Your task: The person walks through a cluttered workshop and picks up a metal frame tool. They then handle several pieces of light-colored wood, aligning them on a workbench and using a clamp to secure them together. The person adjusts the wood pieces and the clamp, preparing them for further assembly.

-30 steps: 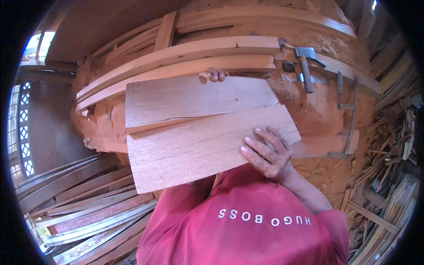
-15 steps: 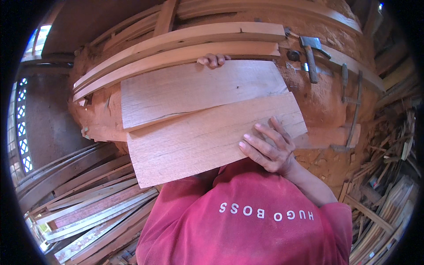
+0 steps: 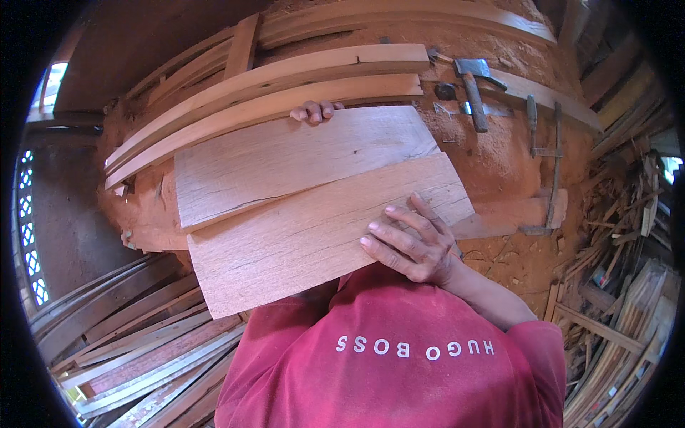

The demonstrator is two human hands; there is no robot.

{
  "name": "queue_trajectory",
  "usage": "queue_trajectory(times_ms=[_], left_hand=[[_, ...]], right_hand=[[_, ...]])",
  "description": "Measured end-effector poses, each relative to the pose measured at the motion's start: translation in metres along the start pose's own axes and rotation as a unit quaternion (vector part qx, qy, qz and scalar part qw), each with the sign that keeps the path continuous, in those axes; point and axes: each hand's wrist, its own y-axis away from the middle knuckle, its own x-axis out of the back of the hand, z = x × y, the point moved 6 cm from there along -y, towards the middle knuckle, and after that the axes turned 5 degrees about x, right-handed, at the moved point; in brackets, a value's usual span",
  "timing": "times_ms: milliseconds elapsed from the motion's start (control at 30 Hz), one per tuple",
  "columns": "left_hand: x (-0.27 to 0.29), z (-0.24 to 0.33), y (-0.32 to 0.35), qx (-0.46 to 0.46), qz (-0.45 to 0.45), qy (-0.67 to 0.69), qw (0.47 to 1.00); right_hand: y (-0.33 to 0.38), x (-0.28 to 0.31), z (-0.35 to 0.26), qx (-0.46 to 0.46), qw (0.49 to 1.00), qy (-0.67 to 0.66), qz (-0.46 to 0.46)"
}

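Note:
Two flat, pale wooden boards overlap in front of my shirt. The near board [image 3: 285, 260] lies partly over the far board [image 3: 285, 164], with a narrow dark gap along their seam toward the left. Curled fingers of my left hand [image 3: 316, 112] hook over the top edge of the far board; the rest of that hand and its arm are hidden behind the boards. Across the right part of the near board, my right hand [image 3: 421, 246] rests its fingers on the face and wraps the lower edge. Its thumb is out of sight.
Beyond the boards, two long timbers [image 3: 300, 68] lie on a sawdust-covered bench [image 3: 492, 167]. A hatchet [image 3: 472, 93] and a bar clamp [image 3: 555, 164] are at right. Stacked planks [image 3: 143, 335] fill the lower left; wood scraps [image 3: 621, 228] pile up at right.
The whole scene has shifted left and slightly down in the picture. Both boards and my two hands keep nearly the same places relative to one another.

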Motion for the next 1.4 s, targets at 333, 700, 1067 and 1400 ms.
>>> queue_trajectory(times_ms=[333, 700, 1067, 1400], left_hand=[[-0.024, 0.01, 0.027, 0.032, 0.199, 0.063, 0.977], [-0.155, 0.02, 0.1, 0.1, 0.69, -0.161, 0.699], [-0.282, 0.011, 0.088, 0.071, 0.693, -0.251, 0.672], [-0.377, 0.078, 0.114, 0.008, 0.707, -0.356, 0.611]], right_hand=[[-0.016, 0.006, 0.007, -0.041, 0.996, -0.076, 0.007], [0.0, 0.037, 0.046, -0.243, 0.923, -0.298, -0.027], [0.064, 0.044, 0.05, -0.33, 0.789, -0.517, -0.038], [0.06, -0.002, -0.022, -0.314, 0.704, -0.631, -0.086]])
